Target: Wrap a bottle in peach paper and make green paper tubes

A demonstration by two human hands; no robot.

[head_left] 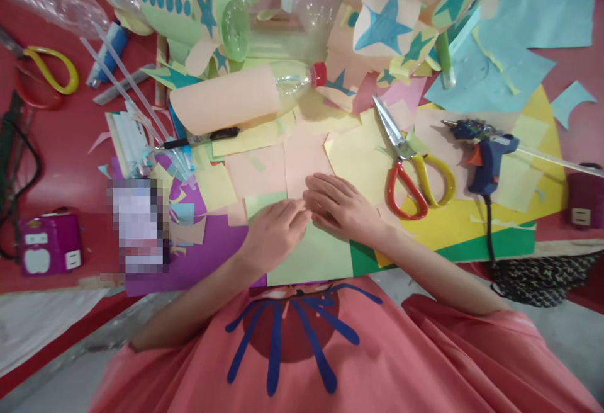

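Observation:
My left hand (278, 237) rests palm down on a pale green sheet of paper (309, 262) at the table's front edge. Beside it lies my right hand (342, 208), fingers stretched flat; the fingertips of both hands meet or nearly meet. Neither shows anything held, though what is under the palms is hidden. Pale pink paper (306, 158) extends beyond the fingers. Right of my right hand are scissors (401, 152) with one red and one yellow handle. Beyond the hands, a plastic bottle (295, 79) with a red cap lies on its side, wrapped in peach paper.
A blue glue gun (486, 164) with a glue stick lies at the right, its cord running off the front edge. A black pen (198, 139), a blurred-out phone (139, 224) and another pair of scissors (51, 67) are at left. Paper-decorated bottles (179, 4) crowd the back.

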